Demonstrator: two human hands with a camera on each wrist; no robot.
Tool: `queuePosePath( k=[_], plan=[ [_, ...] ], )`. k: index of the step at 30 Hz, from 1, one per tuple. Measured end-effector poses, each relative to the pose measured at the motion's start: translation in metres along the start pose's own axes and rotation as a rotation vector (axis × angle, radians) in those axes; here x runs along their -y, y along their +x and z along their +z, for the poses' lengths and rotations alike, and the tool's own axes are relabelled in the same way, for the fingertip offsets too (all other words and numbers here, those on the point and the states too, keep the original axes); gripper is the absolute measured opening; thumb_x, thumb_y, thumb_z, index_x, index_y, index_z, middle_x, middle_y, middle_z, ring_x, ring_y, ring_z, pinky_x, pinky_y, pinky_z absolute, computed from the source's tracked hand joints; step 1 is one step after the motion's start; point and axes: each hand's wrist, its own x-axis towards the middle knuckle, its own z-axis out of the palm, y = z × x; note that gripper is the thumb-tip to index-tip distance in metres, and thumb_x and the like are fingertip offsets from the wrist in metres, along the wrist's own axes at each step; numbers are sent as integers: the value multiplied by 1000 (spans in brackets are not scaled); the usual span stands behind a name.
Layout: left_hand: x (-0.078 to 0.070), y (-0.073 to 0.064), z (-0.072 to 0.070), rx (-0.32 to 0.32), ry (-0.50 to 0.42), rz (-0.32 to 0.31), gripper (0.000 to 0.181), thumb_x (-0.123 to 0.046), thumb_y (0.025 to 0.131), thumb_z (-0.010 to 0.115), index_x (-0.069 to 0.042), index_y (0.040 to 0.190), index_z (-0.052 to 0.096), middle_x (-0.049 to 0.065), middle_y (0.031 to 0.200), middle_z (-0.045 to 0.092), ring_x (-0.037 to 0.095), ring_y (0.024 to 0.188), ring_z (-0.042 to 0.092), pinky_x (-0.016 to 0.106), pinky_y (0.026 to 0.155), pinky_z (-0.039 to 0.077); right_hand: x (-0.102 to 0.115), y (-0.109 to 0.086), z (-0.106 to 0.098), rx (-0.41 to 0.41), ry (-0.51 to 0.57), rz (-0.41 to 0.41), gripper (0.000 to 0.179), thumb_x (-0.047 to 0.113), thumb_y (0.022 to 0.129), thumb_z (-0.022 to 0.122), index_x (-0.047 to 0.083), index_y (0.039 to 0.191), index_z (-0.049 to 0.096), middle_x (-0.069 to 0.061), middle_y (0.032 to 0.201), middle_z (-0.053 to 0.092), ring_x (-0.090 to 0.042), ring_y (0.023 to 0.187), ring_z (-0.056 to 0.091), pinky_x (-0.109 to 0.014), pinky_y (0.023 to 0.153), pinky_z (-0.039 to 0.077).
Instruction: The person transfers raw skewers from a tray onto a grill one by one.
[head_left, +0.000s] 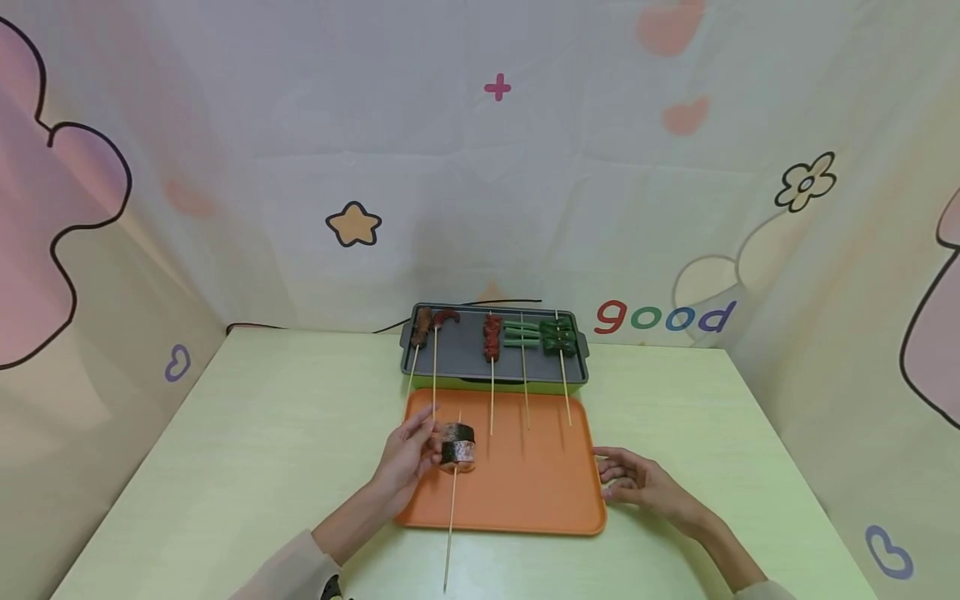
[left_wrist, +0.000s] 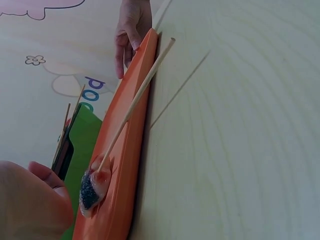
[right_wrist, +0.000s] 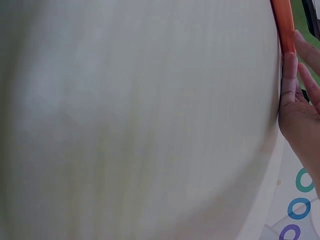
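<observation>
A seaweed-wrapped skewer [head_left: 457, 446] lies on the left part of an orange tray [head_left: 532, 483], its stick reaching past the tray's front edge. My left hand [head_left: 405, 462] is beside it with loosely bent fingers. Its fingertips are close to the lower end of a skewer with a curled reddish piece [head_left: 447, 317]; whether they touch the stick is unclear. At the tray's right side, my right hand [head_left: 648, 483] touches the rim with its fingertips and thumb. The left wrist view shows the seaweed skewer [left_wrist: 92, 187] close up, beside the left hand [left_wrist: 35, 200].
Behind the tray stands a dark grill pan [head_left: 465, 350] on a green base. Across it lie a brown meat skewer [head_left: 422, 327], a red meat skewer [head_left: 491, 337], a green-bean-like skewer [head_left: 521, 333] and a green pepper-like skewer [head_left: 557, 336]. A patterned curtain [head_left: 480, 208] hangs behind.
</observation>
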Motion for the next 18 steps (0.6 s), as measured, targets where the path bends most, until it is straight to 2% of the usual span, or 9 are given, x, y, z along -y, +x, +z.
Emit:
queuePosePath(
  k=[4,9,11,14,18],
  plan=[
    [0,-7,-6,-10,22,-24,49,-16,110,45,-7,157,38,3,109,56,7,75,52,19,62,44,0,1,0,2,-1,8,65,2,99,63,-11,153,30,-9,126,57,-4,108,62,-20,91,56],
    [-3,-29,-16,17,87,-86,48,-16,108,51,-5,154,43,2,110,62,8,77,57,19,63,46,2,1,0,-6,-9,38,66,4,98,64,-10,154,31,-10,125,57,-4,108,61,-20,91,55],
    [-4,-38,-22,57,129,-120,48,-18,107,54,-3,151,47,1,109,64,8,78,59,19,64,47,2,1,0,-8,-10,42,66,5,98,65,-10,154,32,-9,125,57,-4,108,61,-20,91,55],
    [-4,-52,-33,148,205,-155,49,-21,105,58,-1,148,50,1,108,67,8,79,62,20,67,50,1,0,0,-8,-12,35,66,5,98,65,-10,154,32,-8,125,57,-4,108,62,-20,91,55],
    [1,-68,-47,271,308,-163,47,-23,103,61,3,142,55,0,106,71,8,79,64,22,69,53,0,1,0,-7,-9,24,66,5,98,65,-10,154,32,-7,123,58,-3,107,62,-20,90,55]
  ],
)
